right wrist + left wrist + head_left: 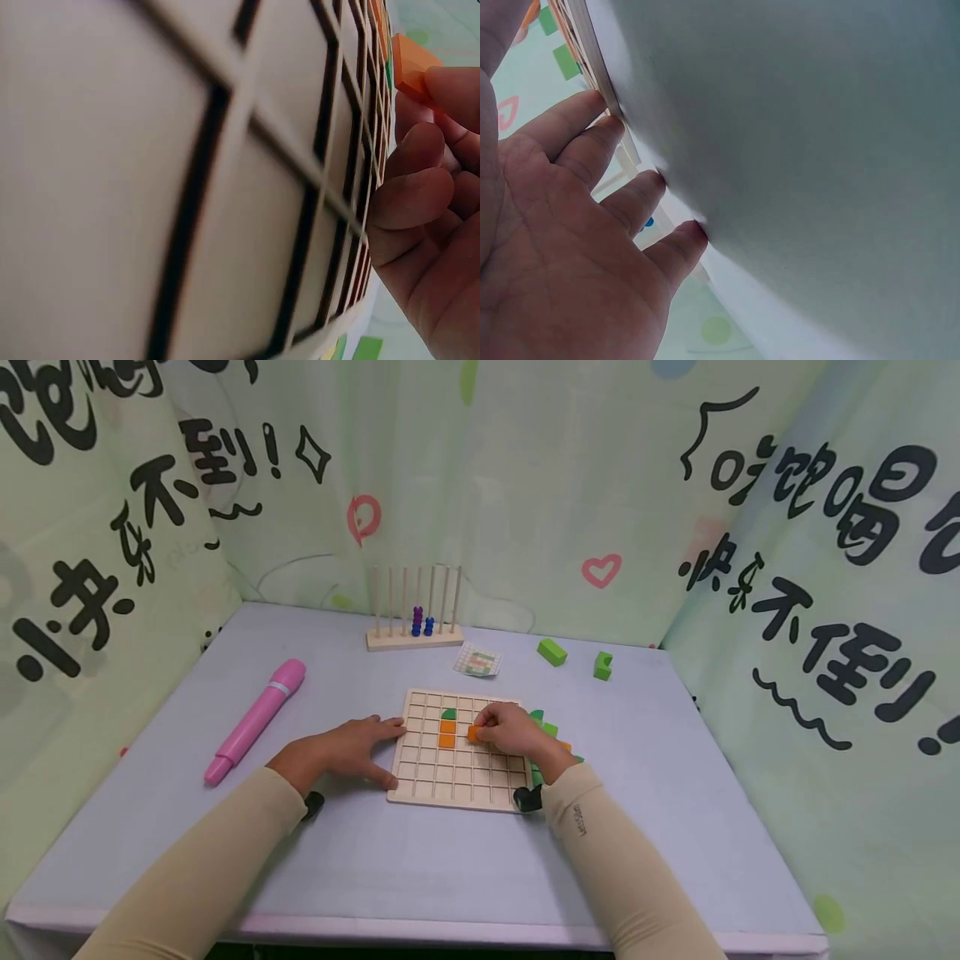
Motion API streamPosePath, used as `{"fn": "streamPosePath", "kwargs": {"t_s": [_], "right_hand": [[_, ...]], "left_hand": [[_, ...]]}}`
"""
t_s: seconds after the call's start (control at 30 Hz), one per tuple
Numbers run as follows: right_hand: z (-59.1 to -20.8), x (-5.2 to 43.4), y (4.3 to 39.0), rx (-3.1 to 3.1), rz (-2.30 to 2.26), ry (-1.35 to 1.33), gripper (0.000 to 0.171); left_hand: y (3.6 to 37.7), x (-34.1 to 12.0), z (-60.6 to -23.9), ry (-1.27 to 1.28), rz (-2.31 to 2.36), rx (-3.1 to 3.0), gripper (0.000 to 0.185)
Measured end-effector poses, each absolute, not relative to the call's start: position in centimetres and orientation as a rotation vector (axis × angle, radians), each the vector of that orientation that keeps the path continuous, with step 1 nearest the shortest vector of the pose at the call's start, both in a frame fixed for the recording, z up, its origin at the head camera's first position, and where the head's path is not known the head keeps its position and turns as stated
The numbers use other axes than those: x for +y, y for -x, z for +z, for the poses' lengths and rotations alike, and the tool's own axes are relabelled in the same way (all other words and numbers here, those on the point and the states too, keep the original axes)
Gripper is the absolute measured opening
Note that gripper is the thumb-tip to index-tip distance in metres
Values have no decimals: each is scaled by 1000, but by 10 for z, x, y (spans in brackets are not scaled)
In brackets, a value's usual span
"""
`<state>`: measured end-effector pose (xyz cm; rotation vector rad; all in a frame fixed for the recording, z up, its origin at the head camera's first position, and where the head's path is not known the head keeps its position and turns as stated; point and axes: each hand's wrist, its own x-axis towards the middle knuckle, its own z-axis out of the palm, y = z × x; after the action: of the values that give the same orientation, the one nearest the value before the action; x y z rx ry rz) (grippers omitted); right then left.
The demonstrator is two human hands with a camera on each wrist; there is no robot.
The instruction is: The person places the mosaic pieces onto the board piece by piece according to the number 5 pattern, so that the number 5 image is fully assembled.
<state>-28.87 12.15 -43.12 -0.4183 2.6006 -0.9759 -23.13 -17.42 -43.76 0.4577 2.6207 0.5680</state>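
A wooden grid board lies flat on the table. In its upper middle squares sit a green piece with a rounded side and two orange square tiles below it. My right hand pinches another orange tile between thumb and finger, just over the board to the right of those pieces. My left hand rests at the board's left edge, fingers spread and fairly straight; in the left wrist view its fingertips are right at the board's side.
Loose green pieces lie partly hidden beyond my right hand. A patterned card and a wooden peg rack with purple and blue beads stand behind the board. Two green blocks are at the back right, a pink cylinder at the left.
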Motion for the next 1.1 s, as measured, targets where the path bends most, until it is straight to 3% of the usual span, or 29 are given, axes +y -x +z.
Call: {"fn": "streamPosePath", "kwargs": {"t_s": [1.1], "right_hand": [[-426,93,285,2724,-572,561,6]], "left_hand": [[234,-174,-439,-490,555,2621,100]]}}
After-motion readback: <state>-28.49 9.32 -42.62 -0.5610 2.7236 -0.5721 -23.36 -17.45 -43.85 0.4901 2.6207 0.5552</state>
